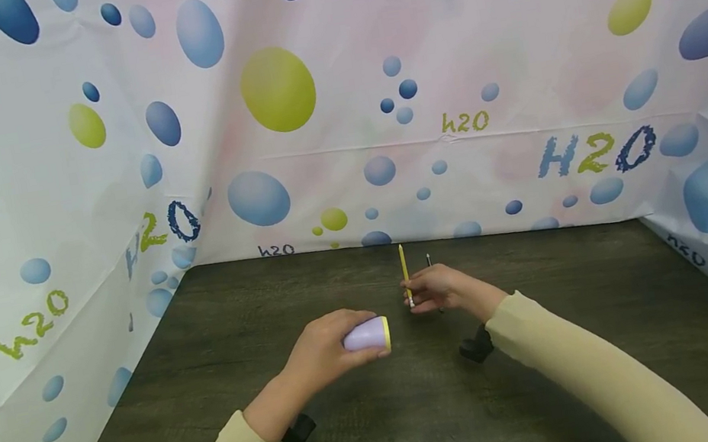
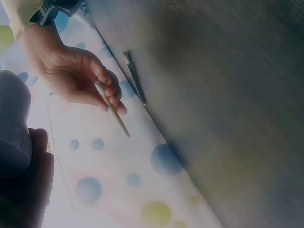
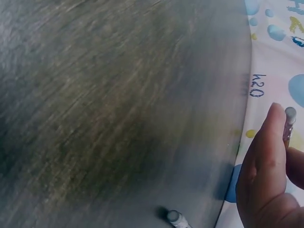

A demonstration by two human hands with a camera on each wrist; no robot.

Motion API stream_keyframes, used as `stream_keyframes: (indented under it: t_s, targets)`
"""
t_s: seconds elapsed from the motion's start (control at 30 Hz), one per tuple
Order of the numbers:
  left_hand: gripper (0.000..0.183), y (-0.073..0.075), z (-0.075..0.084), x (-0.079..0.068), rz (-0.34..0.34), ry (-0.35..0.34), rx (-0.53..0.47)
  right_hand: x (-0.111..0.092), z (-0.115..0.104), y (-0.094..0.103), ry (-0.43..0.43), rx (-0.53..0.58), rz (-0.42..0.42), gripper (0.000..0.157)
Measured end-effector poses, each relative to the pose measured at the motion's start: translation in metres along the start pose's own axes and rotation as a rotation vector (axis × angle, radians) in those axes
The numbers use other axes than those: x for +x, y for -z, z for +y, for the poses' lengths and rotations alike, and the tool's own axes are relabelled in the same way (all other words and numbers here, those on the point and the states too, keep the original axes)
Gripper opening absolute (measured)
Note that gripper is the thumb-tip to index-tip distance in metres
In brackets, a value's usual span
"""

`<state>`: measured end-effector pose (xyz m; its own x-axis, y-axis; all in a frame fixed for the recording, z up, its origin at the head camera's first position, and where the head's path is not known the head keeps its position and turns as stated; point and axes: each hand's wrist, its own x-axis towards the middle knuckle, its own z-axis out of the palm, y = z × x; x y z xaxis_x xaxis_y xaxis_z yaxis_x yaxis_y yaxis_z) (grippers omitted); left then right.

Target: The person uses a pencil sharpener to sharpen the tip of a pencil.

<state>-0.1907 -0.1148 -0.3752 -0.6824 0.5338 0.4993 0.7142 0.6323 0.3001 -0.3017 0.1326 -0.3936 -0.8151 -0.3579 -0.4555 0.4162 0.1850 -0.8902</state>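
My left hand grips a lavender cup with a yellow rim, tipped on its side in the air with the rim toward the right. In the left wrist view the cup is dim at the left edge. With thumb and fingers, my right hand pinches a yellow pencil, its point away from me and its pale eraser end nearer. A dark pencil lies on the table beyond and below the right hand, which partly hides it in the head view.
The dark wood-grain table runs back to a white sheet printed with blue and green dots and H2O lettering, which also rises at both sides. Each wrist wears a black strapped device.
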Motion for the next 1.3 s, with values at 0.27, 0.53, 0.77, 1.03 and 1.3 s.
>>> stream_keyframes:
  t_s: [0.27, 0.53, 0.77, 1.03, 1.3]
  targets:
    - [0.044, 0.0, 0.002, 0.0, -0.025, 0.019, 0.0, 0.01, 0.004, -0.005, -0.038, 0.008, 0.057, 0.044]
    - [0.044, -0.001, 0.002, 0.001, -0.04, 0.036, -0.005, 0.019, 0.006, -0.005, -0.066, -0.006, 0.075, 0.046]
    - [0.044, -0.003, 0.002, 0.002, -0.034, 0.019, -0.003, 0.022, 0.005, -0.005, -0.081, -0.007, 0.083, 0.043]
    - [0.044, -0.004, 0.001, 0.002, -0.034, 0.02, 0.002, 0.025, 0.004, -0.004, -0.079, -0.022, 0.084, 0.04]
    - [0.043, -0.003, 0.001, 0.001, -0.032, 0.018, -0.006, 0.031, 0.007, -0.005, -0.064, -0.045, 0.099, 0.039]
